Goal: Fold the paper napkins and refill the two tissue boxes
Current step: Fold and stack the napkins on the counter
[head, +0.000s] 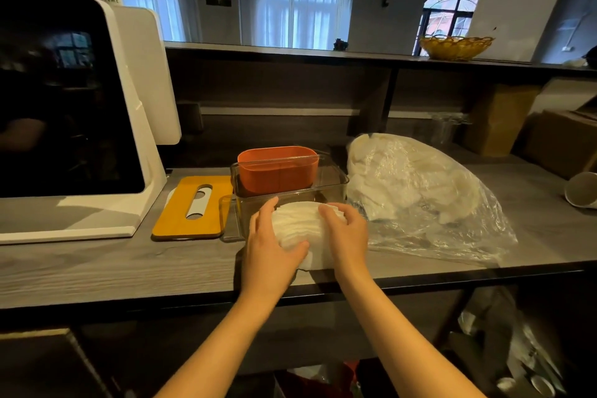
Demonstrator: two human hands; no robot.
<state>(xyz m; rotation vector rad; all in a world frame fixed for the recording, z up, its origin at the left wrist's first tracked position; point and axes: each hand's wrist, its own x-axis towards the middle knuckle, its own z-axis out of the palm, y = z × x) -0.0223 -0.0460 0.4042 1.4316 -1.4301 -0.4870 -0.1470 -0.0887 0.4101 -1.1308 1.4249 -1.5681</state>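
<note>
We hold the napkin stack [298, 231] between left hand [269, 247] and right hand [347, 229], both grasping it at the counter [97, 271] edge before the clear box [290, 191]; risk: loose sheets fan out and snag the rim.

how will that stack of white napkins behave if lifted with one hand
The napkin stack would probably sag and fan apart: its edges already splay between the left hand and right hand. It is likely light, and loose sheets may slip.
</note>
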